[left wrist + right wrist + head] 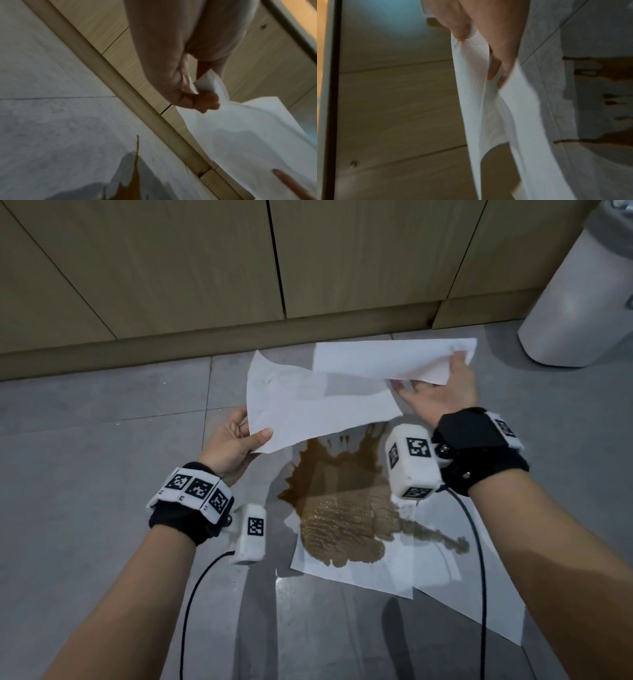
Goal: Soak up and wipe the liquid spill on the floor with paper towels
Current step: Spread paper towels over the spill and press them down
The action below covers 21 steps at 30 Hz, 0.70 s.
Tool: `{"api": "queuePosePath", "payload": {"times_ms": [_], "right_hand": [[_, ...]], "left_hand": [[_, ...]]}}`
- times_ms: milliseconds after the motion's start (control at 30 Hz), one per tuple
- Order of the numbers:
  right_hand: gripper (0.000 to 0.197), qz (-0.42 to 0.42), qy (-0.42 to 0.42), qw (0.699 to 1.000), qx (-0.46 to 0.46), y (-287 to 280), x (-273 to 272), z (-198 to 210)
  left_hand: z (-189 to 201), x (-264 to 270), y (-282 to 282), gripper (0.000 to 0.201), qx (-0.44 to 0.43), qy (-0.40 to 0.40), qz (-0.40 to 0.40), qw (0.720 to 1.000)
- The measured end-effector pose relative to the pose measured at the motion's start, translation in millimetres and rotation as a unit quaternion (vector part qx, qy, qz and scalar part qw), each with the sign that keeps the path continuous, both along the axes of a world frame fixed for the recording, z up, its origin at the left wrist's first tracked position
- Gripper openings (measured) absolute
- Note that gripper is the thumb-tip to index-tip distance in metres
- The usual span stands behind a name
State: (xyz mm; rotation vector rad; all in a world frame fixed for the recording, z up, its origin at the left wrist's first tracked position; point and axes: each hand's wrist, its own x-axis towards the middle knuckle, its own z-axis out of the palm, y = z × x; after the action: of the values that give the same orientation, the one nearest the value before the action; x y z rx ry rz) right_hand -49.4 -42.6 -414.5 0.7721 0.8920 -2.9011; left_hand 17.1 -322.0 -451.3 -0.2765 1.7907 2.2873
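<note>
Brown spill on grey tiled floor, pooled in front of the wooden cabinet base. Far part of the puddle is open liquid with splash fingers toward the cabinets; near part lies under a laid paper towel flat on the floor, soaked brown through its middle, edges white. A second floor sheet overlaps it on the right, mostly dry, a thin brown streak running onto it. Left hand raised above the spill's far-left edge, thumb on top and fingers curled beneath, pinching the near corner of a clean sheet that hangs in the air over the far end of the puddle, not touching it. Right hand up at the right, thumb pressed on an upper sheet near its right corner, remaining fingers spread loosely under the paper; the right wrist view shows thumb and fingers closed on embossed white towel. The upper sheet overlaps the left-hand one; cannot tell whether they are joined or separate. White bin stands at the far right against the cabinets, well apart from the spill. Both wrists carry black straps with marker tags and white camera blocks, cables trailing toward the viewer
</note>
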Motion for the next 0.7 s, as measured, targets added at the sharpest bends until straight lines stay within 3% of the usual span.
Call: {"api": "queuePosePath", "payload": {"times_ms": [100, 333, 533, 700], "right_hand": [[0.048, -0.050, 0.013, 0.998, -0.030, 25, 0, -3], [0.033, -0.133, -0.011, 0.989, -0.070, 63, 12, -15], [0.035, -0.145, -0.014, 0.987, -0.075, 67, 17, -22], [0.036, -0.142, -0.017, 0.987, -0.076, 64, 19, -22]], "left_hand": [[-24, -1, 4, 0.056, -0.044, -0.049, 0.056, 0.996], [-89, 11, 13, 0.053, -0.174, -0.186, 0.105, 0.961], [-111, 26, 24, 0.057, -0.352, -0.218, 0.036, 0.910], [-110, 31, 28, 0.053, -0.396, -0.232, 0.017, 0.888]]}}
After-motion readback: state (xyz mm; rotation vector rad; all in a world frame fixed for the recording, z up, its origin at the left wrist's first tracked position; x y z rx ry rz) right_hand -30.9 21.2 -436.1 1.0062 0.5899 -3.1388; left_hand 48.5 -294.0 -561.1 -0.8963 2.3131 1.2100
